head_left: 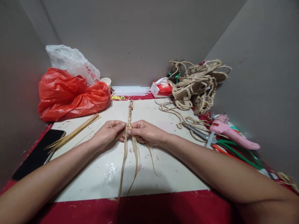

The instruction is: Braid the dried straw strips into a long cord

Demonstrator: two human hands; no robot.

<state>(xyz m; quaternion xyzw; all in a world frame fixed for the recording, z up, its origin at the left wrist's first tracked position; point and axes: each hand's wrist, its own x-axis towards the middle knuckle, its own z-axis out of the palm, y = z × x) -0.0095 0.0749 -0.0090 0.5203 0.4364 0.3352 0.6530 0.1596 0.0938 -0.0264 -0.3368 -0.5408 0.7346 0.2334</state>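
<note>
A short braid of dried straw strips (129, 114) lies upright on the pale board, its knotted end pointing away from me. My left hand (111, 130) pinches the braid's lower end from the left, thumb and finger closed. From the right, my right hand (143, 132) grips the same spot, its fingers closed on the strips. Several loose strips (136, 155) hang from under the hands toward the table's front edge, one reaching past the board. The fingertips nearly meet, and part of the braid is hidden between them.
Left: red plastic bag (72, 96), phone (39, 152), bundle of flat straw (74, 132). At the back: paper cup (106, 82), clear sticks (130, 90), tissue pack (162, 88). Right: piled braided rope (198, 84), scissors (198, 132), pink glue gun (230, 130). Beneath lies a white board (175, 168) on red cloth.
</note>
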